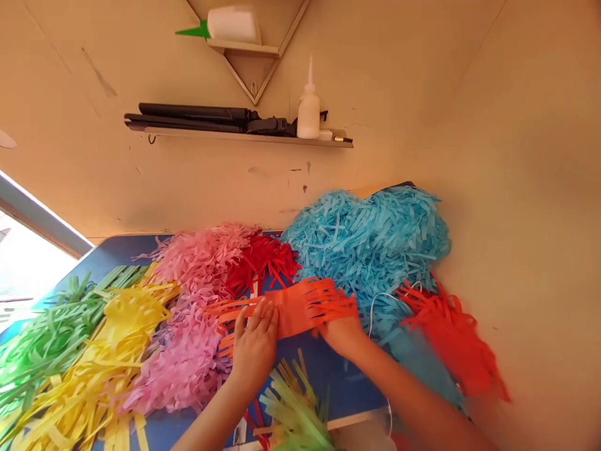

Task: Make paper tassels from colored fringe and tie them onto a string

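A sheet of orange fringed paper (pixel 292 307) lies in front of me, cut into strips at both ends with a plain band in the middle. My left hand (pixel 256 335) rests on its left part, fingers stretched out flat over the paper. At the right end, my right hand (pixel 340 333) is closed on the strips, which partly cover its fingers. Close behind the sheet is a bunch of dark red fringe (pixel 267 257). Below it, nearer to me, is a pale green and yellow fringed bunch (pixel 298 407).
Pink fringe (pixel 201 257), lilac fringe (pixel 183 357), yellow fringe (pixel 124 326) and green fringe (pixel 56 338) cover the left of the blue table (pixel 342 382). Blue fringe (pixel 370 244) and red fringe (pixel 457 344) lie right. A wall shelf (pixel 244 136) holds a white bottle (pixel 308 113) and a black folded tripod-like object (pixel 197 116).
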`<action>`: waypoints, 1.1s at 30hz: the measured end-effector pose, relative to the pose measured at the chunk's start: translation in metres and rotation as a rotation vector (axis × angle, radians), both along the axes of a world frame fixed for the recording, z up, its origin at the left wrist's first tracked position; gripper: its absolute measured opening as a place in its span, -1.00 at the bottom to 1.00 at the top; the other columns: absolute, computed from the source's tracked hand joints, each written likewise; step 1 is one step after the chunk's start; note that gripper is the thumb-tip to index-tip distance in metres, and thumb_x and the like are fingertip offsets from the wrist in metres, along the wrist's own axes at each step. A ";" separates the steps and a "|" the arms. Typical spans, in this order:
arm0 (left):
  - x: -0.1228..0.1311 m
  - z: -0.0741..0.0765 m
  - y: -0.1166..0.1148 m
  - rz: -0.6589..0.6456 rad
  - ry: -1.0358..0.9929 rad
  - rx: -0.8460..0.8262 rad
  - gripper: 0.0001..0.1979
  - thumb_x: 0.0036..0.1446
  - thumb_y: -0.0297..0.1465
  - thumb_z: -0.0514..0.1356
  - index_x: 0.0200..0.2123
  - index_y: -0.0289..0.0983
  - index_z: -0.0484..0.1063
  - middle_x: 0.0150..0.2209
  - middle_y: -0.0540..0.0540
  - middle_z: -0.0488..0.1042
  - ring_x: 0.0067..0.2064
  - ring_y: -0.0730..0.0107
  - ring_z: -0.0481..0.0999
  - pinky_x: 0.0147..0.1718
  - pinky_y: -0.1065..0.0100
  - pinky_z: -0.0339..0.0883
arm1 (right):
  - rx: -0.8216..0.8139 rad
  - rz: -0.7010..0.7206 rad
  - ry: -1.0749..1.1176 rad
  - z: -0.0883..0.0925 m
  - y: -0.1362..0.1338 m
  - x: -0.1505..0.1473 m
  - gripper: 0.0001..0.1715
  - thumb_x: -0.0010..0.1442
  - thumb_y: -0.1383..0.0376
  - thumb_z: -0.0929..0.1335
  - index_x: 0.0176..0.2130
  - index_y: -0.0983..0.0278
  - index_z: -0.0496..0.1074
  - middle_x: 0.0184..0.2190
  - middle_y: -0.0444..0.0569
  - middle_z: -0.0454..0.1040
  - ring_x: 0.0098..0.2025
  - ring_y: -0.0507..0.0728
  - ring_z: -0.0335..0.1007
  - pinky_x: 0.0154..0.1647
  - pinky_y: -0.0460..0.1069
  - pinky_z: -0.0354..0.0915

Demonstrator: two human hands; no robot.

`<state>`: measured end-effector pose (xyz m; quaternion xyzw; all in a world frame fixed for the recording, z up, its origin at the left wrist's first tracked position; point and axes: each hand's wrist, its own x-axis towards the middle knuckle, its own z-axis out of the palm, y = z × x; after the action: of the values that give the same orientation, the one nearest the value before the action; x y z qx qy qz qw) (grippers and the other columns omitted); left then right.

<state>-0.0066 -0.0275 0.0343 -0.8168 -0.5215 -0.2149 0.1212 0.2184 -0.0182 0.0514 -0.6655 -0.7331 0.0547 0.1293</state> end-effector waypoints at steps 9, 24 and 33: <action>0.024 -0.031 -0.011 -0.124 0.164 -0.398 -0.58 0.21 -0.58 0.05 0.09 -0.36 0.47 0.14 -0.33 0.47 0.20 0.00 0.42 0.26 -0.08 0.07 | -0.012 0.133 0.041 0.043 -0.064 0.048 -0.71 0.36 0.18 0.26 -0.17 0.16 0.56 -0.19 0.04 0.61 -0.12 0.23 0.50 0.13 0.18 0.16; -0.006 -0.024 0.002 -0.022 -0.207 -0.597 -0.78 0.26 -0.38 0.12 -0.21 -0.15 0.59 -0.16 -0.08 0.65 -0.02 0.21 0.56 0.05 0.12 0.24 | -0.270 0.243 0.238 -0.040 0.004 -0.002 -0.77 0.35 0.30 0.28 -0.20 0.20 0.55 -0.28 -0.13 0.62 -0.23 0.08 0.53 -0.29 -0.09 0.22; 0.007 -0.015 0.014 0.169 -0.103 -0.581 -0.74 0.22 -0.33 0.08 -0.30 -0.25 0.57 -0.34 -0.21 0.63 -0.15 0.03 0.57 0.01 -0.05 0.11 | -0.282 0.110 0.082 -0.040 0.022 -0.015 -0.76 0.32 0.14 0.34 -0.25 0.17 0.57 -0.34 -0.07 0.63 -0.26 0.17 0.53 -0.19 -0.01 0.21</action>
<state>0.0004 -0.0137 0.0192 -0.7589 -0.6328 -0.0872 -0.1263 0.2035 0.0043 0.0110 -0.6330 -0.7476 0.1913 0.0614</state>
